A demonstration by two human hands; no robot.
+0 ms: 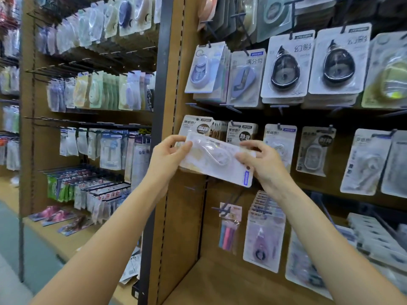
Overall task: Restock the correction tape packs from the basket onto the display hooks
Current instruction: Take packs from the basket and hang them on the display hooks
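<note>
**Two hands hold a correction tape pack in front of a shop display wall**

Two bare forearms reach up and forward from the bottom of the view. The left hand point(170, 151) pinches the left end of a white correction tape pack point(217, 161), thumb in front and fingers behind. The right hand point(261, 161) grips the right end the same way, fingers closed on the card. The pack is held sideways and tilted, its right end lower, with a clear blister bulging in the middle. It is off any hook, in the air just in front of the display.

Directly behind the pack hangs a row of beige-labelled packs point(195, 127) on a brown pegboard panel point(178, 216). Below the hands, a small bag of coloured sticks point(229, 230) hangs beside a stack of purple-toned tape packs point(264, 234). Above, two white cards with dark teardrop-shaped tape dispensers point(286, 64) hang side by side, next to lilac ones point(203, 69).

Farther left, past a dark upright post point(160, 95), another bay holds many rows of blurred pastel packs point(101, 91) on hooks. No basket is in view.
</note>
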